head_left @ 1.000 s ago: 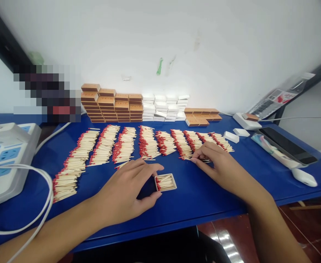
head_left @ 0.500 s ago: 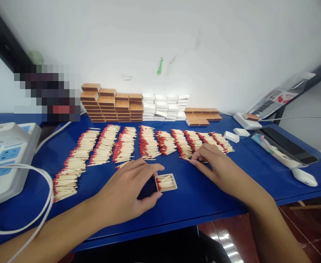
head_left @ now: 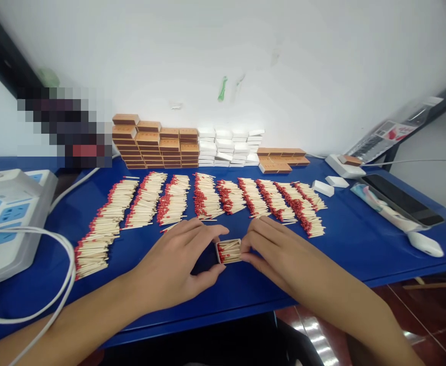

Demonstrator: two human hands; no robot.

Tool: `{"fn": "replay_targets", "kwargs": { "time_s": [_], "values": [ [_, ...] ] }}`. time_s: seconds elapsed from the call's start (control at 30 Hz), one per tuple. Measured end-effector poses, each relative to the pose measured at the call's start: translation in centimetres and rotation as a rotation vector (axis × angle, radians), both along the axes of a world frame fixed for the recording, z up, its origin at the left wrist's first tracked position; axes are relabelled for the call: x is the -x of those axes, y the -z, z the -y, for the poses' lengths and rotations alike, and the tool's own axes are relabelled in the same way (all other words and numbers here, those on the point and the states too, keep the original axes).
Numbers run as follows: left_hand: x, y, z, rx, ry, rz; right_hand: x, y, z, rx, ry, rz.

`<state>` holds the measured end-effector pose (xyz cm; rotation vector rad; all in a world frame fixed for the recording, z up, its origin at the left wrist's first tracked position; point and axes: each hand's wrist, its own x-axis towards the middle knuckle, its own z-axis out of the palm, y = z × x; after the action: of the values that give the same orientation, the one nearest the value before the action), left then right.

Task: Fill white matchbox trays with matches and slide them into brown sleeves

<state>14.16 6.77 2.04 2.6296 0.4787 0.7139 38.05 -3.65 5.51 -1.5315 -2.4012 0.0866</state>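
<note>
A small white matchbox tray lies on the blue table, with red-headed matches inside. My left hand curves around its left end, steadying it between thumb and fingers, the index finger raised above the far edge. At the tray's right end, the fingertips of my right hand pinch together over the matches; they hide most of what they hold. Beyond both hands, loose matches lie in several slanting rows, among them a long left row and a right row.
Brown matchboxes and white trays are stacked along the wall. Two white trays lie at right, near a phone, a packaged item and a white adapter. A power strip with white cables stands left.
My right hand has moved left and nearer, from the match rows to the right end of the tray. My left hand stays by the tray. More of the right-hand rows now shows.
</note>
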Motion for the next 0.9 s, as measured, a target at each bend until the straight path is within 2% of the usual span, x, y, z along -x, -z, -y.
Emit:
{"fn": "replay_targets", "kwargs": {
  "time_s": [0.17,0.5,0.57,0.73,0.8,0.9],
  "values": [
    [0.0,0.0,0.1,-0.011,0.008,0.007,-0.1,0.3,-0.1,0.033,-0.032,0.005],
    [0.0,0.0,0.1,-0.024,0.011,0.003,0.3,-0.2,0.0,0.121,0.023,-0.114],
    [0.0,0.0,0.1,-0.023,0.005,-0.004,-1.0,-0.1,-0.3,0.092,0.074,-0.151],
    [0.0,0.0,0.1,-0.019,0.002,-0.011,-6.5,1.2,-2.0,-0.125,0.261,-0.130],
    [0.0,0.0,0.1,-0.014,0.005,-0.013,-8.1,1.9,-2.6,-0.117,0.260,-0.122],
    [0.0,-0.1,0.2,-0.007,0.006,-0.021,-8.9,2.5,-2.9,-0.056,0.235,-0.143]
  ]
}}
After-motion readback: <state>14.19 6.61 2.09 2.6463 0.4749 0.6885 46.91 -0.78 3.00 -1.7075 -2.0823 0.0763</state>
